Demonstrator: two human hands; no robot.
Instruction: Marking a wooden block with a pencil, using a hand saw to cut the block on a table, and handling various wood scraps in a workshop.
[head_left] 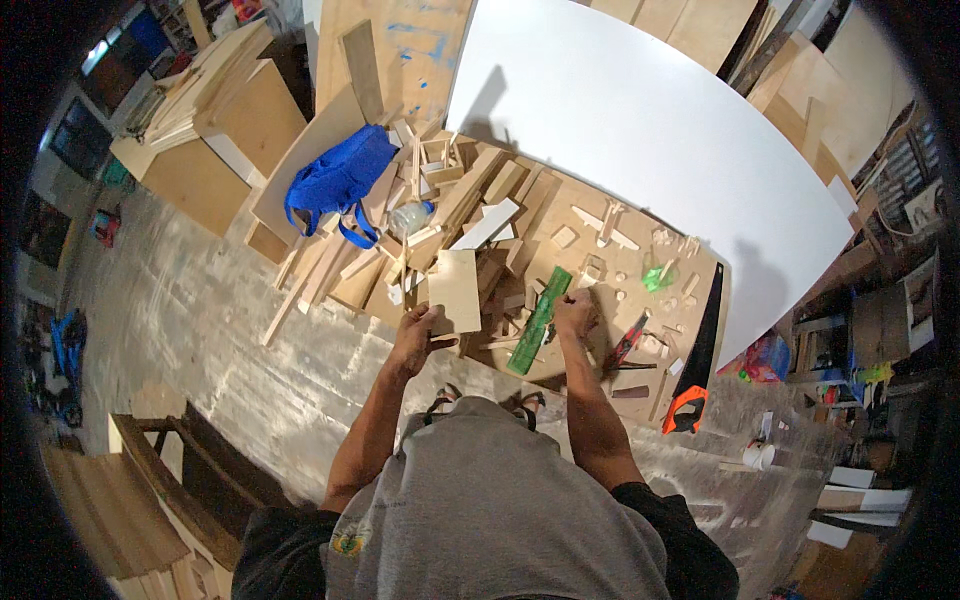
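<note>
My left hand (pixel 414 338) grips the lower left edge of a pale rectangular piece of thin wood board (pixel 455 285), thumb on top. Close to the middle of the work board, my right hand (pixel 577 314) is closed, its fingers bunched beside a green ruler (pixel 536 325). Whatever it pinches is too small to make out, and I cannot tell whether it touches the ruler. A red and black hand tool (pixel 628 340) lies to the right of that hand. Farther right rests a handsaw with a black blade and an orange handle (pixel 685 408).
Left of the work board (pixel 560 205), wood offcuts (pixel 340 265) are heaped with a blue bag (pixel 345 178) and a clear plastic jar (pixel 408 218). Small wooden pieces and green plastic (pixel 657 277) lie on the right. A large white panel (pixel 640 130) stands behind.
</note>
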